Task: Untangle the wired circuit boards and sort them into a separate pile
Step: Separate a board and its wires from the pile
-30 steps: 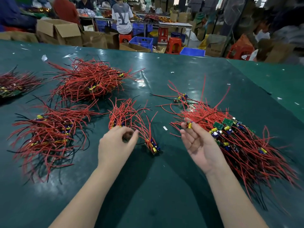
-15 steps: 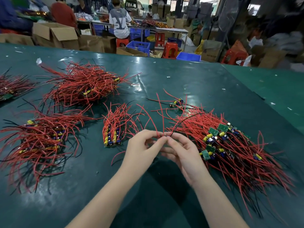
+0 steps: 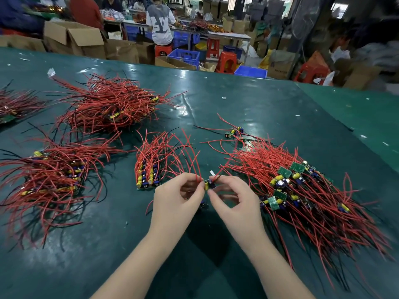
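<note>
Where fingertips met, both hands now round a small circuit board.

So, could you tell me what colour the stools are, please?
Red-orange stools, clearest in the head view.

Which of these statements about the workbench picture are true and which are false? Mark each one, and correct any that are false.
1. Both hands meet on one small circuit board above the table. True: the left hand and right hand each pinch it.
2. The wires on the boards are mostly blue. False: they are mostly red, with some black.
3. A large tangled pile lies to the right of the hands. True.
4. The small neat pile lies to the right of the right hand. False: it lies to the left of the hands, beyond the left hand.
5. Red stools stand beyond the table. True.
</note>
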Action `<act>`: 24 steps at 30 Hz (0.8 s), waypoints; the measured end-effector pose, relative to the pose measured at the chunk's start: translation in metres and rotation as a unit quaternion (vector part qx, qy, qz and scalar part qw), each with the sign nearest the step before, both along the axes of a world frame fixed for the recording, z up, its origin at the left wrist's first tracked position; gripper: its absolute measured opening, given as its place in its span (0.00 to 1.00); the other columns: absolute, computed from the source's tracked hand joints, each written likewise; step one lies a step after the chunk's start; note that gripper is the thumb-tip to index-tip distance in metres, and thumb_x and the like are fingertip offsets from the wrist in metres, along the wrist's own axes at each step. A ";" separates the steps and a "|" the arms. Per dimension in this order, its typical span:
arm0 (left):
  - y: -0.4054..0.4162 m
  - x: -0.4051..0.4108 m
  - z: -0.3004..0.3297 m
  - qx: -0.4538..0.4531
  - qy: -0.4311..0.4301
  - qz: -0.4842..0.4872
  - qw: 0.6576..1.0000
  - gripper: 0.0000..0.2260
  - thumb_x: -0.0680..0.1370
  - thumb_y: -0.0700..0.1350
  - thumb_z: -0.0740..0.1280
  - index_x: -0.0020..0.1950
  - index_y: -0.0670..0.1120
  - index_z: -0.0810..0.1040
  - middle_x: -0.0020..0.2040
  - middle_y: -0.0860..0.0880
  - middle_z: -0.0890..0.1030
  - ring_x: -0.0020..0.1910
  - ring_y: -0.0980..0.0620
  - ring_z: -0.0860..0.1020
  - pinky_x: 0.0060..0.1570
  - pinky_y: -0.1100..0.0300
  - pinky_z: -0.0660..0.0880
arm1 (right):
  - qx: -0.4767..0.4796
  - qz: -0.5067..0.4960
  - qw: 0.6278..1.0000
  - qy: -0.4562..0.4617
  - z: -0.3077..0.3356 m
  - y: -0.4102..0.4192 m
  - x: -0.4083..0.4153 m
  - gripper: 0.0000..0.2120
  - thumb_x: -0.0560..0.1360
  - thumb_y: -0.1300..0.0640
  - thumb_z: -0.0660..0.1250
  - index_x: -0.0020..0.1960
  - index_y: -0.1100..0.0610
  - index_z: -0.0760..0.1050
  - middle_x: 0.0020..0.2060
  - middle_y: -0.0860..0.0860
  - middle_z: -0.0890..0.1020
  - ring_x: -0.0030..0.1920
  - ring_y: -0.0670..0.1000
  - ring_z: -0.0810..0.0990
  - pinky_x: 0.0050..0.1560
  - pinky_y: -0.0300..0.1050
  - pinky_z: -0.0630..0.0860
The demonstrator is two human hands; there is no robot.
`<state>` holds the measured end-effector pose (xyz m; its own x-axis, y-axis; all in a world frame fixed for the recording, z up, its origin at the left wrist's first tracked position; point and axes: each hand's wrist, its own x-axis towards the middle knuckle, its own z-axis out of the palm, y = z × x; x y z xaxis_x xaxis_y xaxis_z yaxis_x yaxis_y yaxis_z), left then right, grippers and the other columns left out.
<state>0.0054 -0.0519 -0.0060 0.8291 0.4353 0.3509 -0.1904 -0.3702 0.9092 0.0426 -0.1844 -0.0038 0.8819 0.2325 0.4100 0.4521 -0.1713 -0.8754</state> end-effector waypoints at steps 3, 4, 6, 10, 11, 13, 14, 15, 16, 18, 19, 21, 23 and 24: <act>-0.002 -0.001 0.001 0.025 -0.008 0.001 1.000 0.06 0.73 0.38 0.72 0.43 0.50 0.82 0.38 0.59 0.83 0.37 0.60 0.82 0.42 0.63 0.79 | -0.007 -0.026 1.000 -0.008 0.000 0.001 0.000 0.08 0.71 0.63 0.74 0.45 0.51 0.82 0.44 0.44 0.82 0.44 0.44 0.82 0.45 0.33 0.77; -0.004 -0.001 0.001 0.035 -0.011 0.004 0.999 0.06 0.73 0.38 0.72 0.43 0.50 0.82 0.39 0.59 0.83 0.38 0.60 0.82 0.42 0.63 0.79 | -0.004 -0.039 0.999 -0.010 0.000 0.000 0.000 0.09 0.71 0.63 0.74 0.44 0.50 0.82 0.43 0.44 0.82 0.44 0.43 0.82 0.44 0.31 0.76; -0.006 -0.002 0.001 0.048 -0.020 0.007 0.999 0.06 0.73 0.38 0.72 0.43 0.50 0.81 0.39 0.60 0.82 0.38 0.60 0.81 0.42 0.64 0.78 | -0.002 -0.053 0.999 -0.013 0.001 0.000 0.000 0.10 0.71 0.64 0.73 0.42 0.48 0.81 0.41 0.42 0.81 0.42 0.43 0.82 0.44 0.29 0.75; -0.008 -0.002 0.001 0.030 -0.031 0.005 0.999 0.07 0.74 0.38 0.71 0.45 0.49 0.80 0.40 0.59 0.82 0.40 0.59 0.82 0.44 0.65 0.78 | 0.025 -0.056 0.998 -0.006 0.004 0.000 -0.001 0.10 0.72 0.65 0.72 0.41 0.51 0.81 0.39 0.43 0.82 0.40 0.43 0.82 0.43 0.30 0.74; -0.008 -0.002 0.001 0.008 -0.030 0.003 1.000 0.06 0.75 0.37 0.71 0.45 0.49 0.80 0.40 0.58 0.83 0.41 0.59 0.82 0.45 0.65 0.78 | 0.040 -0.052 0.998 0.005 0.004 0.000 0.000 0.09 0.72 0.65 0.72 0.41 0.52 0.81 0.38 0.43 0.83 0.40 0.43 0.82 0.43 0.29 0.74; -0.009 -0.001 0.002 -0.031 -0.028 -0.004 0.999 0.07 0.75 0.36 0.70 0.45 0.48 0.79 0.40 0.56 0.83 0.42 0.58 0.82 0.45 0.64 0.78 | 0.069 -0.042 0.996 0.035 0.005 -0.002 0.001 0.08 0.73 0.65 0.71 0.41 0.52 0.81 0.37 0.44 0.83 0.40 0.42 0.82 0.43 0.29 0.74; -0.009 -0.001 0.003 -0.042 -0.028 -0.007 0.999 0.07 0.76 0.36 0.70 0.45 0.48 0.79 0.40 0.55 0.83 0.42 0.57 0.82 0.45 0.65 0.77 | 0.083 -0.038 0.994 0.051 0.006 -0.002 0.001 0.08 0.73 0.64 0.71 0.41 0.52 0.81 0.37 0.44 0.84 0.39 0.42 0.81 0.43 0.30 0.74; -0.009 0.000 0.003 -0.051 -0.027 -0.009 0.998 0.06 0.76 0.36 0.69 0.45 0.47 0.79 0.39 0.54 0.83 0.42 0.57 0.82 0.44 0.65 0.77 | 0.096 -0.034 0.992 0.069 0.005 -0.003 0.002 0.08 0.74 0.64 0.71 0.41 0.52 0.81 0.37 0.45 0.84 0.40 0.43 0.82 0.44 0.32 0.75; -0.009 0.000 0.004 -0.063 -0.026 -0.011 0.998 0.06 0.77 0.36 0.68 0.45 0.47 0.78 0.39 0.53 0.83 0.42 0.56 0.82 0.44 0.66 0.77 | 0.109 -0.030 0.990 0.087 0.005 -0.003 0.002 0.07 0.74 0.64 0.70 0.41 0.53 0.81 0.37 0.47 0.84 0.40 0.45 0.82 0.45 0.35 0.76; -0.008 0.000 0.005 -0.099 -0.020 -0.021 0.995 0.05 0.77 0.36 0.67 0.46 0.45 0.78 0.40 0.50 0.84 0.43 0.54 0.82 0.45 0.66 0.77 | 0.137 -0.020 0.982 0.126 0.005 -0.003 0.003 0.07 0.74 0.64 0.70 0.42 0.54 0.81 0.38 0.50 0.85 0.42 0.48 0.83 0.48 0.42 0.79; -0.008 0.001 0.005 -0.122 -0.015 -0.027 0.992 0.05 0.78 0.36 0.67 0.46 0.45 0.78 0.41 0.50 0.84 0.44 0.54 0.82 0.46 0.66 0.77 | 0.159 -0.014 0.976 0.148 0.005 -0.003 0.004 0.06 0.74 0.65 0.70 0.42 0.55 0.81 0.38 0.51 0.85 0.42 0.49 0.84 0.48 0.43 0.80; -0.007 0.002 0.006 -0.183 0.000 -0.043 0.982 0.05 0.78 0.35 0.66 0.47 0.44 0.78 0.42 0.49 0.85 0.44 0.56 0.83 0.46 0.67 0.76 | 0.208 0.002 0.959 0.193 0.006 -0.002 0.005 0.06 0.74 0.65 0.69 0.42 0.56 0.81 0.39 0.53 0.85 0.43 0.51 0.84 0.45 0.41 0.80; -0.006 0.003 0.007 -0.282 0.019 -0.066 0.957 0.06 0.78 0.34 0.64 0.47 0.43 0.78 0.41 0.50 0.85 0.42 0.56 0.82 0.46 0.66 0.77 | 0.253 0.021 0.939 0.233 0.008 -0.002 0.005 0.06 0.75 0.66 0.68 0.42 0.57 0.81 0.40 0.54 0.85 0.44 0.52 0.85 0.44 0.39 0.79; -0.005 0.004 0.008 -0.343 0.028 -0.083 0.935 0.06 0.79 0.33 0.63 0.47 0.43 0.78 0.41 0.50 0.85 0.42 0.55 0.82 0.45 0.65 0.78 | 0.272 0.034 0.928 0.253 0.008 -0.002 0.005 0.07 0.75 0.66 0.68 0.41 0.57 0.81 0.41 0.56 0.85 0.45 0.52 0.84 0.44 0.39 0.79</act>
<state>0.0095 -0.0571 0.0017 0.9137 0.4062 -0.0098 -0.1386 0.3344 0.9322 0.0481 -0.1867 0.0042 0.9844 0.1745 0.0213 -0.0459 0.3722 -0.9270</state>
